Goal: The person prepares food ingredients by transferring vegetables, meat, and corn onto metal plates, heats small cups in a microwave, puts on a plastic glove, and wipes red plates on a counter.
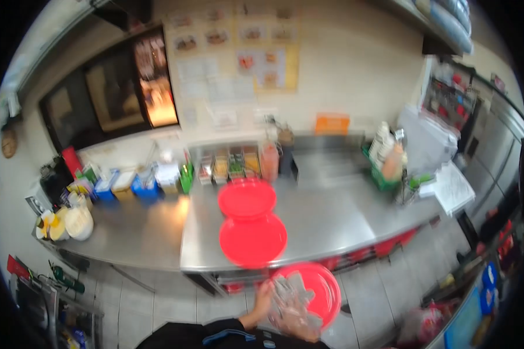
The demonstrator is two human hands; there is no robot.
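Observation:
My left hand [263,298] is low in the middle, its fingers closed on the edge of some crumpled clear plastic [291,291], which is blurred. My right hand [300,324] is partly covered by this plastic, so its fingers do not show clearly. Right beside it, in front of the counter edge, is a round red plate [330,294], partly overlapped by the plastic. What supports the plate is hidden. Two more red plates lie on the steel counter ahead: a near one [253,239] and a farther one [247,199], which touch or overlap.
Behind the plates stand several small food containers [236,165] and a pinkish bottle [269,161]. Blue bins [145,185] line the wall to the left, near a white tub [78,223]. A green basket of bottles [384,166] and papers [453,187] are at the right.

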